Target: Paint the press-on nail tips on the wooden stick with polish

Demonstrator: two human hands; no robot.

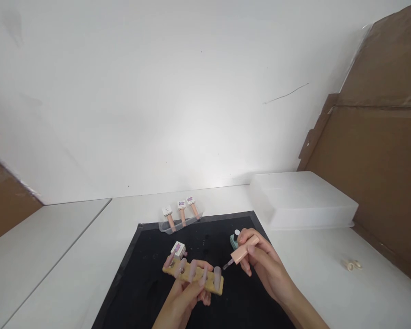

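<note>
My left hand (pixel 188 294) grips a yellowish nail display stand (pixel 208 285) from below, thumb along its near side. Several long pale-pink false nails (pixel 192 271) stick up from it in a row. Between the fingers of my right hand (pixel 260 256) is a nail polish brush (pixel 244 250) with a peach cap handle. Its bristle tip points down and left, close to the rightmost nail; whether they touch I cannot tell. Just beyond the stand lies a white square polish bottle (pixel 178 249). A teal bottle (pixel 234 242) with a white-topped cap is partly hidden behind my right hand.
A black mat (pixel 130 283) lies on the white table. At its far edge, a clear tray (pixel 164 227) holds three peach-capped bottles. Back right stands a translucent plastic box (pixel 304 201). Two small beige pieces (pixel 352 264) lie at right. Cardboard (pixel 380 151) stands along the right side.
</note>
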